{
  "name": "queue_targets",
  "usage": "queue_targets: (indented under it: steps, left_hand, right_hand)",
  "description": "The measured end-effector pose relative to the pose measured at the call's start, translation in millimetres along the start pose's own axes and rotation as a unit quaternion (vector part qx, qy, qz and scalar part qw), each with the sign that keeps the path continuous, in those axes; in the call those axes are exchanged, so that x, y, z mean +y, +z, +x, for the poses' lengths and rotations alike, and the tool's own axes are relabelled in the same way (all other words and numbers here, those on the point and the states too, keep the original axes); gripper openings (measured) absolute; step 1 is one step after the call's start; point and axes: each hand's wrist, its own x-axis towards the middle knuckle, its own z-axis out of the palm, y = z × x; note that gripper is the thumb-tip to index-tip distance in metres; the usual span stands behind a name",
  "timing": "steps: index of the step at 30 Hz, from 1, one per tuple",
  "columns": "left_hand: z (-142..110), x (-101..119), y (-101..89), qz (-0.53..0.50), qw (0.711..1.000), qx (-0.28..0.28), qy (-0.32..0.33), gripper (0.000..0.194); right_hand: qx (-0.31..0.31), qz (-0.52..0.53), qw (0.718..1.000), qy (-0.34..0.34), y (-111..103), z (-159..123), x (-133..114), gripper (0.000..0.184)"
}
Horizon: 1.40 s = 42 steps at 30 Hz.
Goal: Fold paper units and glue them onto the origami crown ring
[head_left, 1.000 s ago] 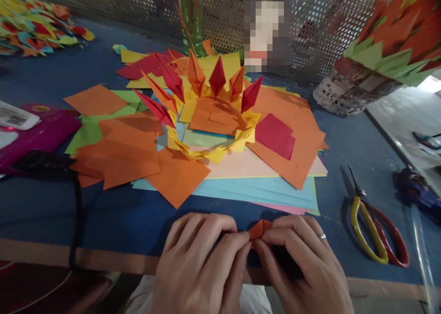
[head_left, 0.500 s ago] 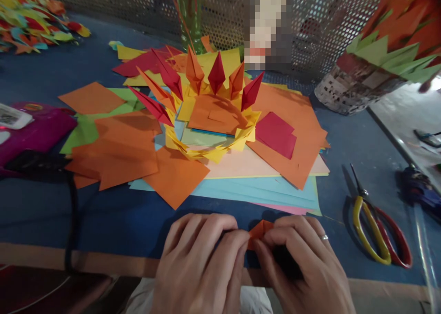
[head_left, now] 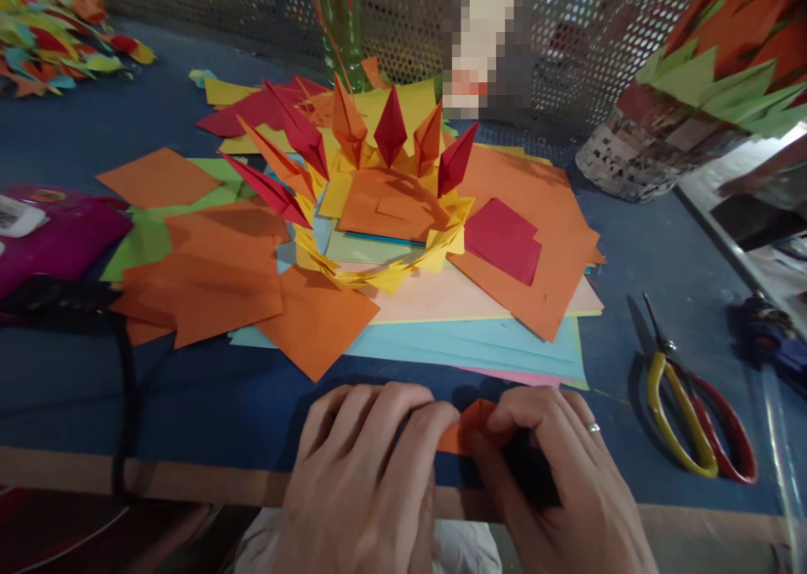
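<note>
A small folded piece of orange paper (head_left: pixel 465 429) lies on the blue tabletop near its front edge, partly covered by my fingers. My left hand (head_left: pixel 371 465) presses on its left end with curled fingers. Thumb and forefinger of my right hand (head_left: pixel 555 465), which wears a ring, pinch the right end. Beyond my hands stands a ring-shaped paper crown (head_left: pixel 384 284) with a yellow folded base and several red and orange pointed pieces along its far side. Orange paper squares (head_left: pixel 319 318) and a stack of light blue sheets (head_left: pixel 466 349) lie between the crown and my hands.
Scissors (head_left: pixel 681 414) with yellow and red handles lie to the right. A magenta device (head_left: pixel 56 238) with a black cord (head_left: pixel 126 389) sits at the left. At the back are a green glass bottle (head_left: pixel 340 28), a pile of folded paper pieces (head_left: pixel 56 44) and a pot (head_left: pixel 636 150) holding paper leaves.
My left fingers have shifted slightly, so more of the orange paper shows between my hands. My right thumb now presses on the paper's near side. The view has moved a little.
</note>
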Motion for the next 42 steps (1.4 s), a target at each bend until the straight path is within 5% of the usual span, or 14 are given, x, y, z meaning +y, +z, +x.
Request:
queue_targets:
  steps: [15,27,32,42]
  left_hand:
    - [3,7,-7.2,0.007,1.000,-0.028,0.007,0.041]
    - [-7,-1,3.8,0.142,0.976,0.019,0.166,0.038]
    - [-15,2,10.3,0.174,0.967,0.032,0.184,0.039]
    - [-16,-4,10.5,0.167,0.967,0.035,0.191,0.040]
  right_hand:
    - [-0.008,0.030,0.999,-0.014,-3,0,2,0.015]
    - [0.025,0.048,0.998,0.014,-3,-5,1,0.022]
    - [0.028,0.029,0.999,0.021,4,-5,-5,0.020]
    - [0.029,-0.043,0.998,0.021,12,-10,-11,0.047]
